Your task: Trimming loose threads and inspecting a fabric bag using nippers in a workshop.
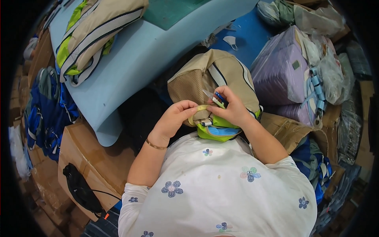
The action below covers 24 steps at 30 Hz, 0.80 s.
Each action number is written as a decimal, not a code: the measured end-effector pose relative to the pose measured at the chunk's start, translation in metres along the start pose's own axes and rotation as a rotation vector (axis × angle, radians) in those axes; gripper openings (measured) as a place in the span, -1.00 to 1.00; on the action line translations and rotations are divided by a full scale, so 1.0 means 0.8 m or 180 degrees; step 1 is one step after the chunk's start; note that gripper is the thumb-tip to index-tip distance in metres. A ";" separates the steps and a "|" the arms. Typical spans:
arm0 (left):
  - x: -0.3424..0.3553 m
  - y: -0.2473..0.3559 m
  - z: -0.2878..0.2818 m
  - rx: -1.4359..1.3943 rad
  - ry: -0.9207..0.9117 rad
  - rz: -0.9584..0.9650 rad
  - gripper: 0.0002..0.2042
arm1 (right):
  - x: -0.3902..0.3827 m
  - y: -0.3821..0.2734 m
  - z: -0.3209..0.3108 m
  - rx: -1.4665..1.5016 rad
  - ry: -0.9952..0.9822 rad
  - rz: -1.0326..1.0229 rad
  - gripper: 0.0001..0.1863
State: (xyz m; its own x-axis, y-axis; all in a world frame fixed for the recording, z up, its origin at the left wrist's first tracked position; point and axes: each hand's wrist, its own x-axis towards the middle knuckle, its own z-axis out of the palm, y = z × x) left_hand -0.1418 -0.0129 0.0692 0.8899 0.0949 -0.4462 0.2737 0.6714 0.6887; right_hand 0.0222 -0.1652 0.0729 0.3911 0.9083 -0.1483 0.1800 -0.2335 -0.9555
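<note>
A beige backpack (231,75) with lime-green trim and a mesh side pocket rests on my lap against my shirt. My left hand (173,118) is closed, thumb and finger pinching a narrow yellowish strip (202,107) at the bag's near edge. My right hand (233,108) meets it at the strip's other end and is closed round small thread snips (219,100) with blue and green on them. Their pointed blades stick out up and left, apart from the strip. Below the fingers, light blue lining (223,131) shows inside the green edge.
Ahead is a light blue curved table (158,51) with another beige and green bag (98,31) on it. A cardboard box (96,158) stands at my left, a black pouch (81,189) on it. Wrapped purple stacks (276,67) are at the right. Blue backpacks (51,110) lie far left.
</note>
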 end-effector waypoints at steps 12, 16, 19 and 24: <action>-0.009 -0.016 0.041 0.2749 0.1542 0.2270 -0.89 | -0.029 -0.054 -0.015 -0.1591 0.0760 -0.0391 -0.53; -0.007 -0.018 0.043 0.3521 0.1737 0.3010 -0.86 | -0.060 -0.075 -0.010 -0.2024 0.0547 -0.0506 -0.52; -0.004 -0.017 0.046 0.3814 0.1699 0.3307 -0.83 | -0.072 -0.073 -0.001 -0.2056 0.0550 -0.0646 -0.51; -0.002 -0.018 0.046 0.4160 0.1637 0.3618 -0.78 | -0.073 -0.072 0.007 -0.2101 0.0574 -0.0728 -0.53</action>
State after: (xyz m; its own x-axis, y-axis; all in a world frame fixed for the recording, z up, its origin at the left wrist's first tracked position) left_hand -0.1339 -0.0500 0.0810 0.7073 0.4110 0.5752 -0.0177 -0.8031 0.5956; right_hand -0.0159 -0.2030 0.1349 0.4111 0.9014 0.1361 0.7608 -0.2571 -0.5959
